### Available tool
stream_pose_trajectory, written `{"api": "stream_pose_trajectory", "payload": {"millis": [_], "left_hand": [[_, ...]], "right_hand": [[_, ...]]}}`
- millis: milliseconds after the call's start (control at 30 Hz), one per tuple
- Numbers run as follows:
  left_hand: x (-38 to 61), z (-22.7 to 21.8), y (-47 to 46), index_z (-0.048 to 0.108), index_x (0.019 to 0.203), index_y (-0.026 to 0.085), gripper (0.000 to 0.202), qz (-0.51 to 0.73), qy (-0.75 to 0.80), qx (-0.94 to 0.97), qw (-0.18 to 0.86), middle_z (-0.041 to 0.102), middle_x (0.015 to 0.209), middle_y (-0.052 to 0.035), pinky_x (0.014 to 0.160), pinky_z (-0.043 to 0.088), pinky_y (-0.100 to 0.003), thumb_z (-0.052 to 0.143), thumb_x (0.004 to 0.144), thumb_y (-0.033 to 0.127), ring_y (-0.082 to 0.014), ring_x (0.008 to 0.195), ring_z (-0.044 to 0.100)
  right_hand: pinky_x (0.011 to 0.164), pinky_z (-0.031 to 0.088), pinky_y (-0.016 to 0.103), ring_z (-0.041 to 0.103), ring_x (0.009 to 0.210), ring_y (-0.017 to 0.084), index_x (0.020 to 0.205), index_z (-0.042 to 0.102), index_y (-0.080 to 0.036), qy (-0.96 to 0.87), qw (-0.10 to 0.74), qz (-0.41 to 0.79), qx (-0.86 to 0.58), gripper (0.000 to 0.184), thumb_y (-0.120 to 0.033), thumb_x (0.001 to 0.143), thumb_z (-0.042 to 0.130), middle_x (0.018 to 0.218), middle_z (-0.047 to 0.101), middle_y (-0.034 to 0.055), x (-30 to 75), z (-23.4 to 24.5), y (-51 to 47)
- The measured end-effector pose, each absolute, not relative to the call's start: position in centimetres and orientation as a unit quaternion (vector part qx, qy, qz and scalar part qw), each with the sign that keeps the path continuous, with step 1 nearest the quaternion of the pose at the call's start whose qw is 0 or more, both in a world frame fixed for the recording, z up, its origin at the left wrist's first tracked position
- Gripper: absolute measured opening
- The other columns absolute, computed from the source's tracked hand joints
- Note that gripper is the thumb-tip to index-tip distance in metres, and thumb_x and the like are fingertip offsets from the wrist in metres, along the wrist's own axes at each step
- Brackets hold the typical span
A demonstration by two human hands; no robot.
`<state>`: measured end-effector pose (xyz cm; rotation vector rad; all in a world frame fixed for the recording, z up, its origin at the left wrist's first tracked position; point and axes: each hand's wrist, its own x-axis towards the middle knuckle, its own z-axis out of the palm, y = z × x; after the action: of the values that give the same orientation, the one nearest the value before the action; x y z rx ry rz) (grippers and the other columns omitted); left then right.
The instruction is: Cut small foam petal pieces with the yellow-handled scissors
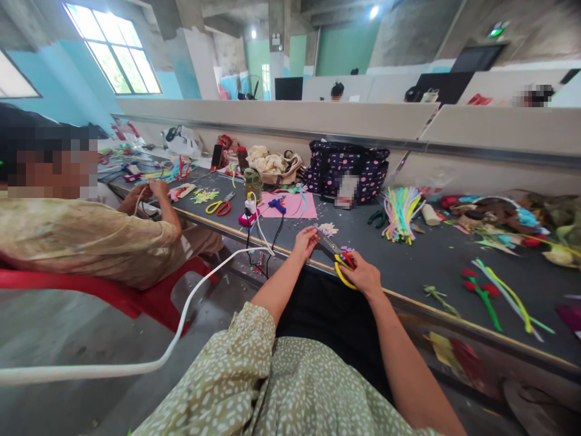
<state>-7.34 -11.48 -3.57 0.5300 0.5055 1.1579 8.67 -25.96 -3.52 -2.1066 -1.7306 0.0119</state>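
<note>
My right hand (365, 274) grips a pair of scissors (330, 243) by its red and yellow handles, with the blades pointing up and left. Close to the blade tips, my left hand (305, 241) is pinched shut; whatever lies between its fingers is too small to make out. Just past the scissors, small pale and purple cut pieces (327, 229) lie on the dark table (363, 239). Both hands are at the table's front edge.
A white cable (181, 321) runs across on the left near a co-worker (91, 242) seated there. A glue gun (276, 206) lies on pink paper (305, 207). Other scissors (220, 204), pipe cleaners (402, 209), red-and-green craft flowers (483, 289) and a patterned bag (318, 166) are on the table.
</note>
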Motion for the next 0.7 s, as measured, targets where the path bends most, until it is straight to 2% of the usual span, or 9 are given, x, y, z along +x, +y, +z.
{"api": "stream_pose_trajectory", "payload": {"millis": [367, 700], "left_hand": [[-7.31, -3.64, -11.45, 0.062, 0.079, 0.012, 0.021, 0.533, 0.235, 0.248, 0.774, 0.057, 0.058, 0.0025, 0.065, 0.046, -0.025, 0.071, 0.061, 0.007, -0.0062, 0.052, 0.053], [-7.2, -3.75, -11.39, 0.061, 0.078, 0.012, 0.023, 0.534, 0.234, 0.252, 0.773, 0.058, 0.056, 0.0028, 0.064, 0.047, -0.024, 0.072, 0.058, 0.006, -0.0057, 0.051, 0.052]], "right_hand": [[0.064, 0.043, 0.03, 0.064, 0.08, 0.022, 0.114, 0.053, -0.031, -0.619, 0.19, 0.007, -0.762, 0.05, -0.062, 0.075, 0.048, 0.089, 0.069, -0.0008, 8.48, -3.29, -26.03], [0.062, 0.042, 0.029, 0.064, 0.075, 0.021, 0.117, 0.053, -0.03, -0.62, 0.184, -0.017, -0.763, 0.054, -0.064, 0.076, 0.046, 0.086, 0.069, 0.0006, 8.55, -3.65, -26.01]]}}
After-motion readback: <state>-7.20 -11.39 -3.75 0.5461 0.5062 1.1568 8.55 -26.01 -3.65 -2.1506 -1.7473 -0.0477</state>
